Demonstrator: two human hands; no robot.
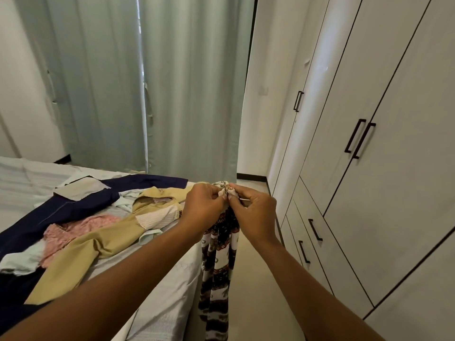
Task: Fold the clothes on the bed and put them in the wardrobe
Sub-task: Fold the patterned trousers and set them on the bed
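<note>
A black-and-white patterned garment (pixel 218 267) hangs down beside the bed's right edge. My left hand (pixel 203 205) and my right hand (pixel 254 212) both pinch its bunched top edge, close together in mid-air. On the bed (pixel 162 303) lies a heap of unfolded clothes: tan trousers (pixel 81 252), a pink piece (pixel 61 232), a navy garment (pixel 81 205) and pale shirts (pixel 19 262). The white wardrobe (pixel 369 168) stands at the right with its doors shut.
Pale green curtains (pixel 147 82) hang behind the bed. A narrow strip of floor (pixel 256 279) runs between the bed and the wardrobe's drawers (pixel 320 244). Black handles (pixel 358 139) stick out from the wardrobe doors.
</note>
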